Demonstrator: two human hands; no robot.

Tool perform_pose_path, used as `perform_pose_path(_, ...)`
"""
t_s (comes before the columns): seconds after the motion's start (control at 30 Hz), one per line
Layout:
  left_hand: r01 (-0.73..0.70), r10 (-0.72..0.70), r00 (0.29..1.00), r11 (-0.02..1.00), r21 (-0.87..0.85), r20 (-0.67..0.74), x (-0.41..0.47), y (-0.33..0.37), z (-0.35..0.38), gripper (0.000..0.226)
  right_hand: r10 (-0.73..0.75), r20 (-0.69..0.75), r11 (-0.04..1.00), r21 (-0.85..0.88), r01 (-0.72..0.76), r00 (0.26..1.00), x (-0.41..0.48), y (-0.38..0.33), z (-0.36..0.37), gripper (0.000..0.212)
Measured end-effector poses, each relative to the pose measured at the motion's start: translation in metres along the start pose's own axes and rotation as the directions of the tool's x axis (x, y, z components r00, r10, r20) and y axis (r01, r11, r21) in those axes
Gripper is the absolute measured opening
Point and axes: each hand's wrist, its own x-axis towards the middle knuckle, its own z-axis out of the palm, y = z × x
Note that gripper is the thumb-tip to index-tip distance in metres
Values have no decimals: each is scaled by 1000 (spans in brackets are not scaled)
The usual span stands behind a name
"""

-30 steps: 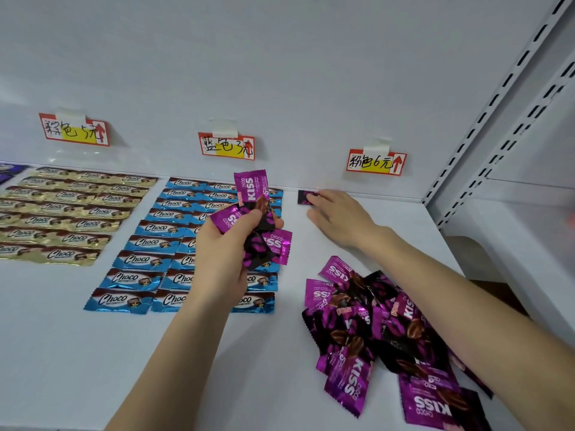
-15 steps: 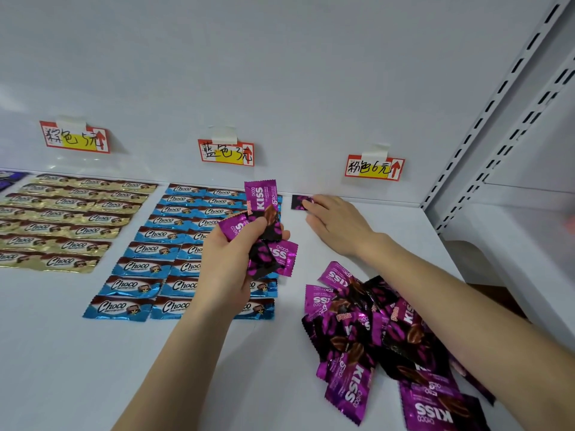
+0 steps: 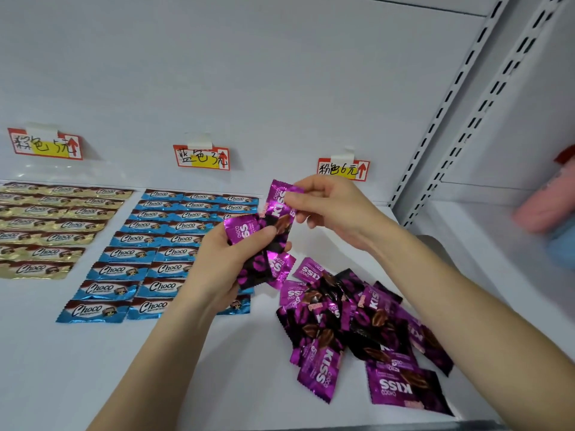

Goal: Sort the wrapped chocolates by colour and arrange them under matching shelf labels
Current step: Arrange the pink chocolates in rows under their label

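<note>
Pinching one purple wrapper point(image 3: 280, 202) at its top, the right hand point(image 3: 334, 209) lifts it from a bunch of purple chocolates point(image 3: 258, 253) clamped in the left hand point(image 3: 224, 269). Beside that bunch to the right lies a loose purple pile point(image 3: 357, 331); to its left, blue rows point(image 3: 161, 244), then gold rows point(image 3: 49, 225). Behind it, three handwritten labels point(image 3: 201, 157) hang on the white back wall above the white shelf point(image 3: 93, 368).

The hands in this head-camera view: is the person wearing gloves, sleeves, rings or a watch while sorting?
Nothing worn shows. The left hand and the right hand are both bare, without gloves, and no ring shows on the fingers in view. Both forearms are uncovered right down to the bottom edge of the picture, so no sleeve appears, and neither wrist carries a watch or bracelet. The fingernails look short and unpainted.
</note>
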Motion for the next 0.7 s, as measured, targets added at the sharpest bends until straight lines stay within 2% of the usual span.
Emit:
perform_pose_path(0.1,-5,5,998,1000,0,60,-1,2,4,24,114,17,968,223,-115,993,-11,1,-12,3)
perform_pose_path(0.2,35,-34,999,999,-15,35,1,3,14,14,191,3,930,319,-182,982,-16,10,-24,4)
perform_pose_path(0.3,46,-49,996,998,-44,-76,10,3,24,11,255,-215,906,393,-155,943,-11,26,-42,5)
perform_pose_path(0.37,64,-78,988,993,-104,-134,18,4,28,12,302,-394,900,417,-125,868,-4,41,-58,9)
perform_pose_path(0.47,128,-158,983,958,-255,-98,27,1,34,9,368,-517,899,412,-152,773,10,62,-76,9)
perform_pose_path(0.53,146,-170,984,938,-313,-51,29,-4,36,15,359,-533,927,296,-229,766,19,74,-80,2)
perform_pose_path(0.6,137,-156,987,941,-310,-38,31,-9,35,19,303,-564,947,87,-310,768,25,82,-83,20)
perform_pose_path(0.63,131,-151,987,944,-301,-45,31,-10,34,18,243,-584,934,-77,-350,775,25,85,-85,29)
perform_pose_path(0.7,126,-152,986,951,-281,-72,32,-13,30,14,77,-588,801,-445,-401,805,22,88,-89,40)
